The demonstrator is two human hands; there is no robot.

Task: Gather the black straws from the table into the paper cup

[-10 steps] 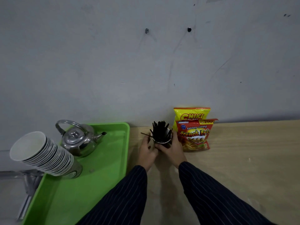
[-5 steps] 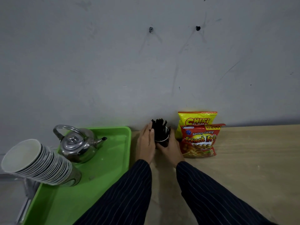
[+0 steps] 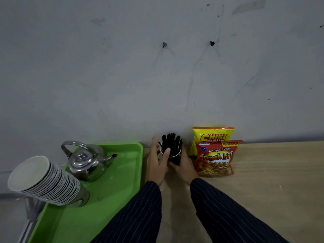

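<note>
Whereas a second ago one straw still poked sideways from the bundle toward your left, it now stands tucked in with the rest, and the black straws (image 3: 171,142) rise as one fanned cluster from the paper cup (image 3: 172,156). Your left hand (image 3: 157,163) has shifted from the table beside the cup to the cup's left flank: its fingers (image 3: 166,153) lie loosely extended, one fingertip resting against the rim and the base of the bundle, holding nothing closed. Your right hand (image 3: 184,165) wraps the cup's lower right side and steadies it; the grip is moderate, with most of the fingers hidden behind the cup.

The cup stands upright on the wooden table (image 3: 271,172), close to the wall (image 3: 157,76), between the green tray (image 3: 108,193) on your left and the two snack packets (image 3: 216,155) just beside it on your right. No loose straws are visible on the bare wood around the cup, so the gathering appears essentially complete; what remains, by judgement, is to settle the bundle and withdraw both hands without tipping the cup.

On the tray, the steel kettle (image 3: 85,160) and the tilted stack of paper cups (image 3: 43,181) lie well apart from the work and play no part in it.
</note>
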